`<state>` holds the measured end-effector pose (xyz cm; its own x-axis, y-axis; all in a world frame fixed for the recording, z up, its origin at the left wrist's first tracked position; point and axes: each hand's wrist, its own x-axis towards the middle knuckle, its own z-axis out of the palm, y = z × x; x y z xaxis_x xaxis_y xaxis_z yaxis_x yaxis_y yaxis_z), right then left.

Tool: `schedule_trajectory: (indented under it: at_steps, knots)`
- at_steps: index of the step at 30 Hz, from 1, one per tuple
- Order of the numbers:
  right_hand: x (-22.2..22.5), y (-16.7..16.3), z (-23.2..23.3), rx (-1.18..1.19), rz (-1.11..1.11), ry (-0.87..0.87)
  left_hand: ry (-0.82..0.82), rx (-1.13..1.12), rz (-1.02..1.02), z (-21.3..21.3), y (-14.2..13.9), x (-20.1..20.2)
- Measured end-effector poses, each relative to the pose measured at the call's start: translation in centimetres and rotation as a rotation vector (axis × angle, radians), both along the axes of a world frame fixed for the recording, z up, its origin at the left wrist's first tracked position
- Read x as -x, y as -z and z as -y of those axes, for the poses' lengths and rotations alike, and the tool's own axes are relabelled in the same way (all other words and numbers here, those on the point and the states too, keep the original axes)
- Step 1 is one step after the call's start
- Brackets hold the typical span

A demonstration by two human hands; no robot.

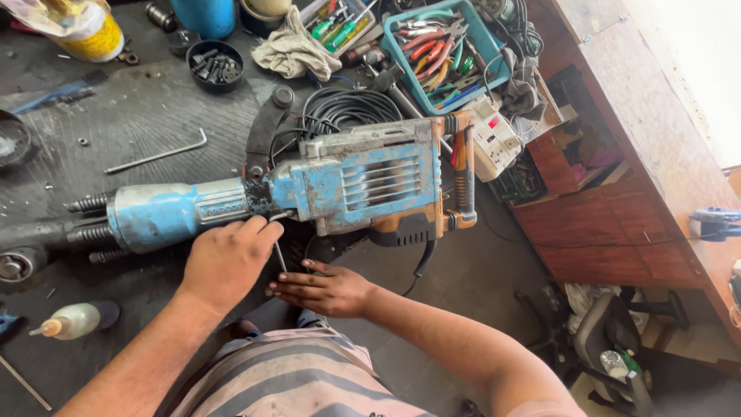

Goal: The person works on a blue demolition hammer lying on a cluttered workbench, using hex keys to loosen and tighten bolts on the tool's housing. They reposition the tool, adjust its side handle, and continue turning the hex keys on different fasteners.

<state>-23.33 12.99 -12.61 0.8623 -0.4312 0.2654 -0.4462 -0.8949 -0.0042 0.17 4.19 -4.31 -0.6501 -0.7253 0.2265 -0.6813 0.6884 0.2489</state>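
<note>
A large blue demolition hammer (332,185) lies on its side across the dark rubber mat, its orange and black handle (461,174) to the right and its spring end to the left. My left hand (228,259) is closed around a thin metal hex key (279,249) set against the tool's underside near the middle joint. My right hand (324,289) lies just below it, fingers stretched out flat and pointing left, its fingertips near the lower end of the key.
A long hex key (158,154) lies on the mat. A black bowl of bolts (216,66), a rag (293,50), a teal basket of pliers (444,50) and a coiled black cable (347,108) sit behind the tool. A small oil bottle (73,319) lies at lower left. Wooden shelving (617,193) stands right.
</note>
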Motion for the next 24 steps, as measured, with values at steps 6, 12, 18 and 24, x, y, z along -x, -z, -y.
schedule_trajectory:
  at_steps: [6, 12, 18, 24]
  knots:
    - [-0.4, -4.1, 2.3, 0.012, 0.11, -0.134, -0.059, -0.111, -0.146, 0.5, 0.0, -2.2]
    - [-3.1, -9.8, 2.9, -0.104, 0.422, -0.146, -0.064, -0.414, -0.442, 0.5, 0.0, -3.2]
    - [-6.7, -12.8, 6.9, -0.455, 0.993, 0.421, -0.124, -0.416, -0.544, -0.1, -0.5, -1.8]
    - [-7.1, -13.5, 14.8, -0.874, 1.127, 0.429, -0.315, -0.497, -0.742, 0.5, -0.6, -0.3]
